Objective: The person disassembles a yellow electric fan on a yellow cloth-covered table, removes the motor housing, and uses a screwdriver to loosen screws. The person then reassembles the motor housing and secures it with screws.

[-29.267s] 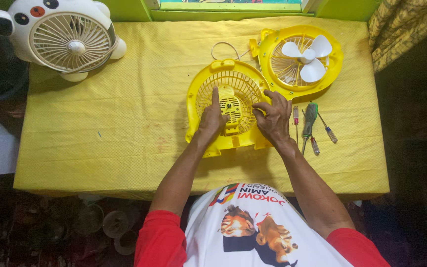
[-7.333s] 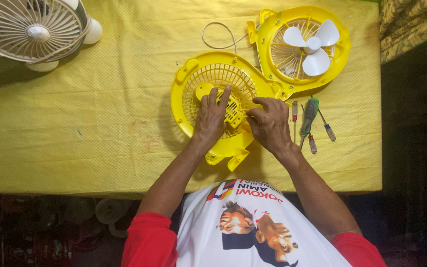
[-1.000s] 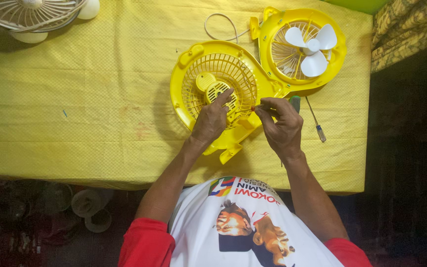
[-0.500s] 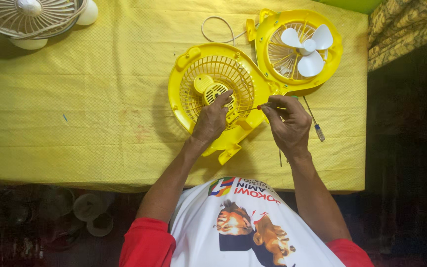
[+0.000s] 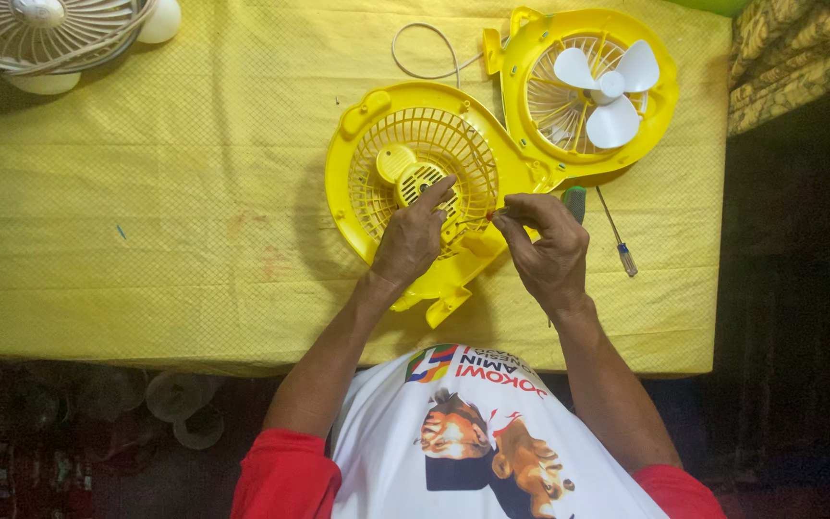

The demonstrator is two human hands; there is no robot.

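Observation:
A yellow fan cover with a round grille lies flat on the yellow tablecloth. My left hand lies on the grille and holds it down, its fingers at the small centre hub. My right hand is at the cover's right edge. Its fingertips pinch a small thin tool with a reddish tip, probably a screwdriver. The other yellow fan half, with white blades, lies just behind and touches the cover.
A green-handled tool and a thin blue-handled screwdriver lie right of my right hand. A white cable loops behind the cover. A white fan stands at the far left corner. The table's front edge runs close to my body.
My left hand has stayed on the grille. My right hand has shifted slightly toward the cover's edge, still pinching the small tool. The view has moved a little.

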